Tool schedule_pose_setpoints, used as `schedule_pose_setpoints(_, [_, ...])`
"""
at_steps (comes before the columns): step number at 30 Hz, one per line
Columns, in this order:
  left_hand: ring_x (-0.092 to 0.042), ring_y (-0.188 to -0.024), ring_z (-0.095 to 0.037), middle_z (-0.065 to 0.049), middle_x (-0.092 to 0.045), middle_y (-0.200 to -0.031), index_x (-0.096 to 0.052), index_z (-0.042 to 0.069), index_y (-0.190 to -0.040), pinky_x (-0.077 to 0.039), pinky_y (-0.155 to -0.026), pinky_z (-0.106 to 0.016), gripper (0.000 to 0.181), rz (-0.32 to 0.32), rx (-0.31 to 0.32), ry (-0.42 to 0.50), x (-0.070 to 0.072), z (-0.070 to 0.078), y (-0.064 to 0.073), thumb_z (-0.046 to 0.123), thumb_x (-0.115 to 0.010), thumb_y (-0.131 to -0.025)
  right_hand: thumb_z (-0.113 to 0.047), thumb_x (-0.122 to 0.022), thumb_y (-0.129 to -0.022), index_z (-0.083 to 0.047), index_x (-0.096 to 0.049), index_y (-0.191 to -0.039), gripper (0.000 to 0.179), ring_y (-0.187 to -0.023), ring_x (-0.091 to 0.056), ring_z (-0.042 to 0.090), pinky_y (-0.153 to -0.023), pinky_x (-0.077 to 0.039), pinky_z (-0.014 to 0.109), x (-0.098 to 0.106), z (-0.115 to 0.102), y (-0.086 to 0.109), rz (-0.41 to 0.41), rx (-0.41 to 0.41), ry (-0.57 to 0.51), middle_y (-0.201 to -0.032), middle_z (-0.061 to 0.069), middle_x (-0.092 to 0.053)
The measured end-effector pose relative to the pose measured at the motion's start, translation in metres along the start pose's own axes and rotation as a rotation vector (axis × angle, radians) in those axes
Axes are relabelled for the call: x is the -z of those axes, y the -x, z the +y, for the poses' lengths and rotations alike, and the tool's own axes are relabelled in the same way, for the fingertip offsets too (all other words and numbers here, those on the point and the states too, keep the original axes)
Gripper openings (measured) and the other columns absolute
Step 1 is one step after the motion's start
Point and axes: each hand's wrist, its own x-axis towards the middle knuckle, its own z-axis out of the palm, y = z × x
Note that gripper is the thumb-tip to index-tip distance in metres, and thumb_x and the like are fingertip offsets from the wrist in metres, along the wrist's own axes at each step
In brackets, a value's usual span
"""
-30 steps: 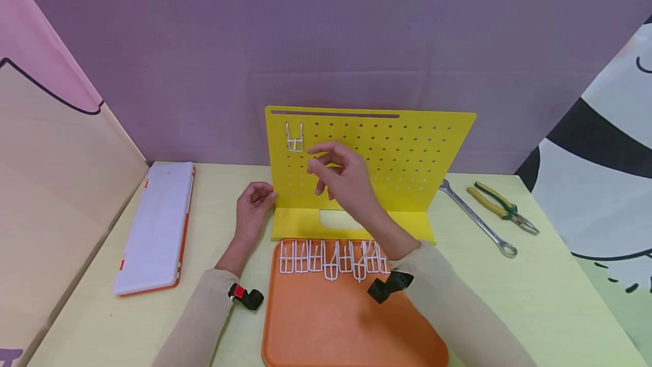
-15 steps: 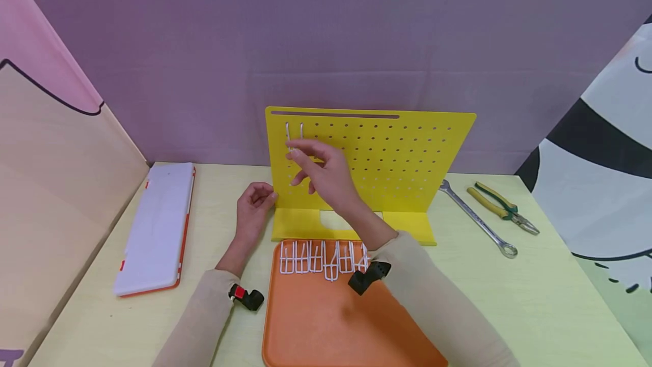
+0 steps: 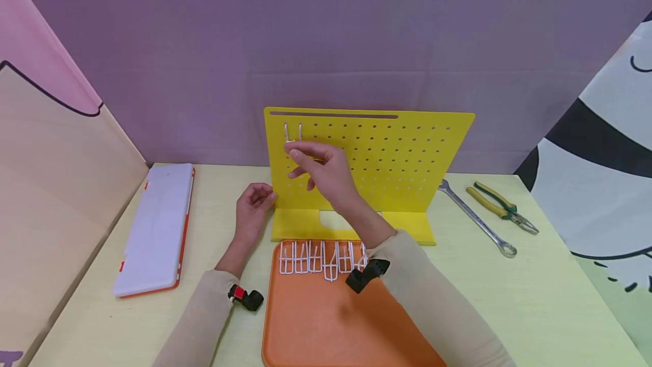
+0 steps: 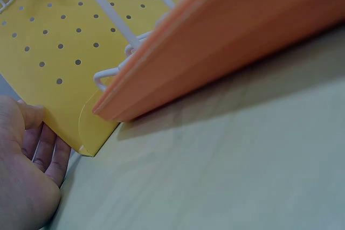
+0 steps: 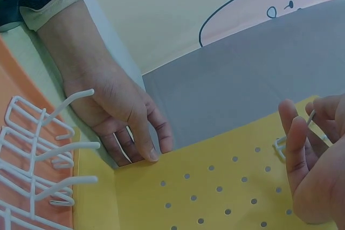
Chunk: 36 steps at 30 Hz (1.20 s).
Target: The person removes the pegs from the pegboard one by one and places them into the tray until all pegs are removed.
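A yellow pegboard [image 3: 397, 171] stands upright on its flat base, rows of holes facing me. My left hand [image 3: 252, 211] holds its lower left edge, thumb on the front and fingers behind, as the left wrist view shows. Near the top left corner a white wire hook [image 3: 300, 131] hangs in the holes. My right hand [image 3: 331, 177] pinches its lower part between thumb and index finger, the other fingers loosely bent. These fingers hide most of the hook in the head view; in the right wrist view, a prong shows between them.
An orange tray [image 3: 316, 321] lies before the board, with several white wire hooks [image 3: 301, 259] lined along its far edge. A combination wrench [image 3: 479, 220] and pliers [image 3: 501, 205] lie at right. A white flat case [image 3: 155, 228] with red trim lies at left.
My right hand has moved left and slightly down to the hook on the board and now pinches it. My left hand stays at the board's edge.
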Motion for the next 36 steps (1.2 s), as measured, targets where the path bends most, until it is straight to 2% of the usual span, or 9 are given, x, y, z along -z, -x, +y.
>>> schedule_pose_setpoints(3, [-0.067,-0.089,-0.009,-0.003,-0.070,-0.099,-0.067,-0.007,-0.114,-0.057,-0.084,-0.017,0.012,-0.005,-0.005,-0.005,0.000,-0.001,0.000,-0.008,-0.072,-0.103,-0.012,-0.070,-0.111,-0.001,-0.078,-0.134,0.027,-0.081,-0.078,0.009,-0.054,-0.049,0.022,0.000,-0.001,0.001,0.001,0.002,-0.009,-0.133,0.018,-0.077])
schedule_pose_setpoints(10, [-0.067,-0.089,-0.009,-0.005,-0.071,-0.100,-0.068,-0.005,-0.112,-0.057,-0.083,-0.017,0.010,0.003,-0.002,0.002,0.000,0.000,0.000,-0.007,-0.073,-0.103,-0.009,-0.071,-0.110,0.002,-0.078,-0.133,0.026,-0.081,-0.078,0.007,-0.053,-0.048,0.022,0.000,-0.001,0.003,-0.007,0.003,-0.019,-0.131,0.025,-0.076])
schedule_pose_setpoints(17, [-0.067,-0.089,-0.008,0.003,-0.069,-0.097,-0.066,-0.008,-0.115,-0.057,-0.083,-0.016,0.013,0.000,0.004,0.002,0.000,-0.001,0.000,-0.009,-0.072,-0.103,-0.009,-0.069,-0.111,0.001,-0.078,-0.133,0.026,-0.082,-0.079,0.008,-0.053,-0.048,0.023,0.002,-0.001,0.006,-0.014,0.030,-0.012,-0.131,0.026,-0.075])
schedule_pose_setpoints(23, [-0.067,-0.088,-0.009,-0.002,-0.070,-0.099,-0.068,-0.004,-0.111,-0.057,-0.083,-0.016,0.010,0.007,0.002,0.003,0.000,-0.001,0.000,-0.007,-0.073,-0.103,-0.008,-0.068,-0.111,0.002,-0.078,-0.132,0.025,-0.082,-0.079,0.008,-0.054,-0.048,0.022,0.005,-0.004,0.011,-0.016,0.053,-0.031,-0.133,0.029,-0.074])
schedule_pose_setpoints(26, [-0.067,-0.088,-0.008,-0.006,-0.070,-0.101,-0.067,-0.007,-0.112,-0.057,-0.083,-0.016,0.011,0.008,0.002,0.004,0.000,0.000,0.000,-0.007,-0.073,-0.103,-0.007,-0.069,-0.111,0.002,-0.078,-0.132,0.025,-0.081,-0.079,0.008,-0.053,-0.048,0.023,0.007,-0.008,0.015,-0.009,0.056,-0.037,-0.133,0.030,-0.073])
schedule_pose_setpoints(28, [-0.067,-0.089,-0.008,-0.008,-0.070,-0.101,-0.066,-0.009,-0.114,-0.057,-0.083,-0.016,0.013,0.007,0.000,0.002,0.000,0.001,0.001,-0.006,-0.073,-0.103,-0.008,-0.069,-0.110,0.002,-0.078,-0.131,0.025,-0.080,-0.079,0.009,-0.052,-0.048,0.023,0.009,-0.010,0.019,0.004,0.056,-0.029,-0.132,0.028,-0.074])
schedule_pose_setpoints(33, [-0.067,-0.089,-0.008,-0.001,-0.069,-0.098,-0.068,-0.006,-0.112,-0.057,-0.083,-0.016,0.011,0.009,0.005,-0.003,-0.001,0.002,0.001,-0.009,-0.073,-0.102,-0.010,-0.069,-0.111,0.001,-0.079,-0.129,0.024,-0.079,-0.079,0.011,-0.052,-0.047,0.023,0.017,-0.016,0.031,0.031,0.055,-0.008,-0.125,0.015,-0.081])
schedule_pose_setpoints(36, [-0.067,-0.088,-0.007,0.001,-0.069,-0.097,-0.068,-0.004,-0.110,-0.057,-0.083,-0.016,0.011,0.014,0.005,0.002,-0.001,0.001,0.001,-0.010,-0.073,-0.102,-0.011,-0.069,-0.111,0.001,-0.080,-0.129,0.024,-0.079,-0.079,0.013,-0.051,-0.047,0.024,0.022,-0.018,0.038,0.046,0.050,-0.011,-0.125,0.017,-0.080])
